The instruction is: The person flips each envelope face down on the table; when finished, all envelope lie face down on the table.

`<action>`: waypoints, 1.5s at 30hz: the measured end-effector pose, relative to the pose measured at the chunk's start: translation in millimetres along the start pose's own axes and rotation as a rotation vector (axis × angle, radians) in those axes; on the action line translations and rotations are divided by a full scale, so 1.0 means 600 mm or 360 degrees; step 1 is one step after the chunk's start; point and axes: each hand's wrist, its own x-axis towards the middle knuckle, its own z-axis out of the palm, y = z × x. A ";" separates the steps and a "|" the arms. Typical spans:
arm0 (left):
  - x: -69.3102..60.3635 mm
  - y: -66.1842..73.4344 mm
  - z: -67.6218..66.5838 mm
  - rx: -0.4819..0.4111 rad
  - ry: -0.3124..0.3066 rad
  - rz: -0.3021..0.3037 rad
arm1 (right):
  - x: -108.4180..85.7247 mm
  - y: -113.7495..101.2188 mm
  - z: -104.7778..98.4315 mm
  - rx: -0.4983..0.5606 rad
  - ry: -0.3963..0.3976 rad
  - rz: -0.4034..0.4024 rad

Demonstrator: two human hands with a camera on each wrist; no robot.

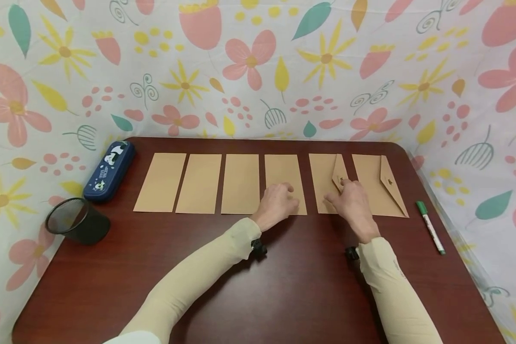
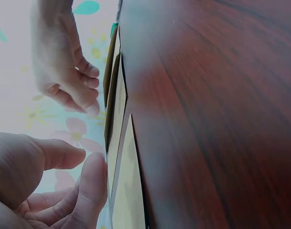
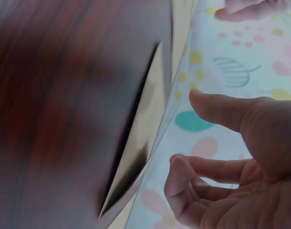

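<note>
Six tan envelopes lie in a row on the dark red-brown table. My left hand (image 1: 277,203) is over the lower part of the fourth envelope (image 1: 281,169), its fingers bent and holding nothing; the left wrist view shows a gap between thumb and forefinger. Over the fifth envelope (image 1: 320,169), whose flap is on its right side, is my right hand (image 1: 351,203), thumb and fingers apart with nothing between them. The rightmost envelope (image 1: 367,184) has its flap (image 1: 389,179) at the right, with a small dark mark. The three left envelopes (image 1: 160,182) show no flap.
A blue pencil case (image 1: 109,171) with panda pictures lies at the table's back left. In front of it stands a black mesh cup (image 1: 83,224), tilted in view. A green-capped white marker (image 1: 431,228) lies near the right edge. Flowered cloth surrounds the table (image 1: 284,286).
</note>
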 end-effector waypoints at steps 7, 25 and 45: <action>-0.003 0.010 0.001 -0.0101 -0.0057 -0.0008 | 0.055 0.090 0.015 -0.0292 -0.0119 0.0070; -0.002 0.030 0.021 -0.0111 -0.0083 0.0033 | 0.091 0.162 0.041 -0.0249 -0.0158 0.0121; 0.019 0.045 0.051 -0.0098 -0.0048 0.0007 | 0.033 0.089 -0.019 -0.0207 -0.0049 0.0105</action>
